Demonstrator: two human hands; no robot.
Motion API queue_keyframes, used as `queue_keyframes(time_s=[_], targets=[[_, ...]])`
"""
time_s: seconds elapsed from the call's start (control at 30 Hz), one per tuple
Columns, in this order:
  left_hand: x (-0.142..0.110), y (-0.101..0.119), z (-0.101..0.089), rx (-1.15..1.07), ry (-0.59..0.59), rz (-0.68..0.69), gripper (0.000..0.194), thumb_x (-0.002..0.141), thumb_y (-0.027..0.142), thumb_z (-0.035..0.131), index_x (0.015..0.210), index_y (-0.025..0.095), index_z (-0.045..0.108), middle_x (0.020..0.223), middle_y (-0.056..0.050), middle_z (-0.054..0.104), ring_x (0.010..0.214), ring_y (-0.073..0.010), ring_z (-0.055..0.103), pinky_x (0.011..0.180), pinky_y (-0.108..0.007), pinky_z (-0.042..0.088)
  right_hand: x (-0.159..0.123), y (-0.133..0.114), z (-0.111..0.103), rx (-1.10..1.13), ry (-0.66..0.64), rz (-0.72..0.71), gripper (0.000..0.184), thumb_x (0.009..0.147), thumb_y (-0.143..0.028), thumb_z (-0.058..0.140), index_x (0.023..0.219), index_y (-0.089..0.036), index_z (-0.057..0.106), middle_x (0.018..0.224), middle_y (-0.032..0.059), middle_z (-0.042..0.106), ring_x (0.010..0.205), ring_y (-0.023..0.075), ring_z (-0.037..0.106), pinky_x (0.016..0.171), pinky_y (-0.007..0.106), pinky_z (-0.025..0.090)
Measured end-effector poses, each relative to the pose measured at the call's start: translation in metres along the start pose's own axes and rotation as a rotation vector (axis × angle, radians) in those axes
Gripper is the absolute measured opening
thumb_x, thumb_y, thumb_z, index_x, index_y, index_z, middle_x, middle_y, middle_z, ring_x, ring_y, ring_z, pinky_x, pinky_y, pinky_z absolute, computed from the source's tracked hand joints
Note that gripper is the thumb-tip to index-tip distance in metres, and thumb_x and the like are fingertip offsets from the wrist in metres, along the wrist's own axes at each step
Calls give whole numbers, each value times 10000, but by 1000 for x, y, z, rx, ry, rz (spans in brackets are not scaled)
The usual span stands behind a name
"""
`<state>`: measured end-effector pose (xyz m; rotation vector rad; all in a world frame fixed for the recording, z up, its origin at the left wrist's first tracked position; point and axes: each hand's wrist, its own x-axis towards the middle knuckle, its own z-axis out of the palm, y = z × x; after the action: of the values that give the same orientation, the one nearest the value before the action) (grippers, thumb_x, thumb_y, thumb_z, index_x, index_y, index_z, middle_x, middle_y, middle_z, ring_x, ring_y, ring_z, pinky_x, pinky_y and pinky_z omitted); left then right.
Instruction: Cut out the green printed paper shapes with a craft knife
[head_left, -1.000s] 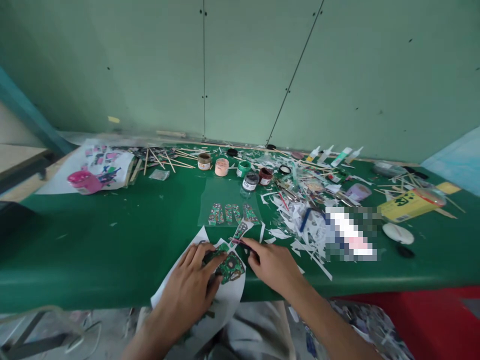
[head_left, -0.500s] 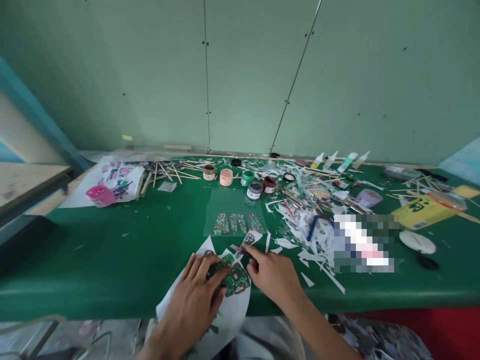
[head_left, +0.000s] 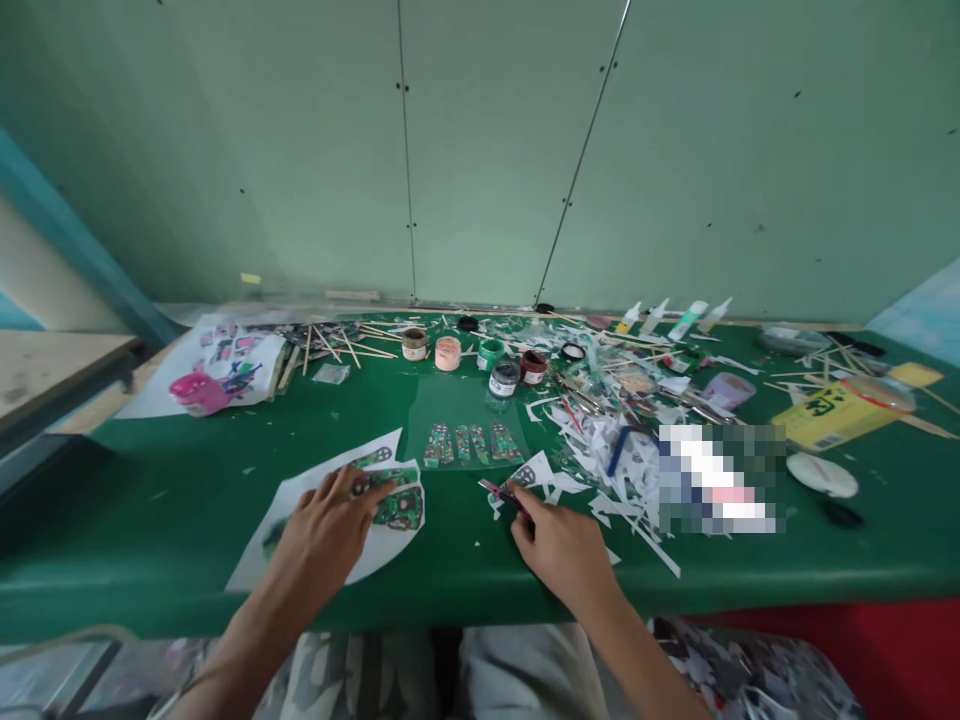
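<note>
My left hand (head_left: pixel 330 515) lies over a white sheet (head_left: pixel 259 545) painted with green, brown and black shapes, its fingers stretched across the painted part. In my right hand (head_left: pixel 566 550) is a pink utility knife (head_left: pixel 499 491), its blade tip pointing left. Just beyond the right fingers, a separate paper scrap (head_left: pixel 534 469) bears part of a painted shape. Several cut-out painted pieces (head_left: pixel 472 445) stand in a row on a clear plastic sheet (head_left: pixel 420 405) ahead of my hands.
Paint jars, among them a dark one (head_left: pixel 503 379), stand behind the plastic sheet. White paper offcuts (head_left: pixel 581 440) heap up to the right, with a yellow container (head_left: pixel 832 415) farther over. A pink bottle (head_left: pixel 199 390) and wooden sticks (head_left: pixel 349 345) are at the left.
My left hand has drawn the painted sheet left and it now lies flat on the table. A painted scrap has parted from it and sits by my right hand, which still holds the knife.
</note>
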<state>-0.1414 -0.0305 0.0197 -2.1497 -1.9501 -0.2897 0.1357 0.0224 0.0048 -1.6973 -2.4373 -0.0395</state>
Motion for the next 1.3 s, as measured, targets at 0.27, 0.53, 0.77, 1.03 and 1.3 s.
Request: queue_keyframes(time_s=[0.27, 0.53, 0.77, 1.03, 1.3], targets=[[39, 4, 7, -43, 105, -24, 337, 932, 269, 376, 1190, 214, 586, 1252, -97, 620, 1131, -290, 557, 918, -466, 458, -6, -26, -12, 252, -96, -82, 467, 884, -257, 460, 1340, -210, 550, 707, 36, 731, 614, 190, 679, 523, 254, 424], [-1, 61, -12, -187, 250, 20, 217, 908, 202, 427, 1003, 259, 613, 1096, -54, 640, 959, -224, 583, 788, -383, 468, 7, 17, -11, 377, 7, 61, 316, 913, -330, 403, 928, -222, 700, 660, 35, 707, 588, 209, 666, 498, 265, 398], [-6, 25, 3, 52, 162, -146, 338, 940, 349, 381, 1159, 211, 598, 1215, -148, 589, 1081, -342, 551, 830, -496, 472, -5, 14, 1, 84, -20, -4, 375, 860, -228, 480, 1191, -258, 653, 654, 23, 720, 555, 196, 675, 456, 256, 373], [-7, 42, 3, -2, 133, -99, 312, 915, 340, 409, 1088, 258, 656, 992, -100, 637, 898, -299, 575, 718, -453, 493, -14, -3, 5, 175, 79, -163, 357, 854, -186, 465, 1145, -246, 664, 691, 9, 737, 571, 161, 678, 475, 243, 391], [-1, 30, 17, -34, 161, -111, 348, 921, 376, 409, 1190, 261, 596, 1234, -112, 592, 1109, -333, 547, 886, -532, 478, 4, 0, 2, 143, 127, -170, 423, 829, -190, 489, 1229, -230, 619, 594, -2, 688, 502, 156, 628, 452, 256, 321]])
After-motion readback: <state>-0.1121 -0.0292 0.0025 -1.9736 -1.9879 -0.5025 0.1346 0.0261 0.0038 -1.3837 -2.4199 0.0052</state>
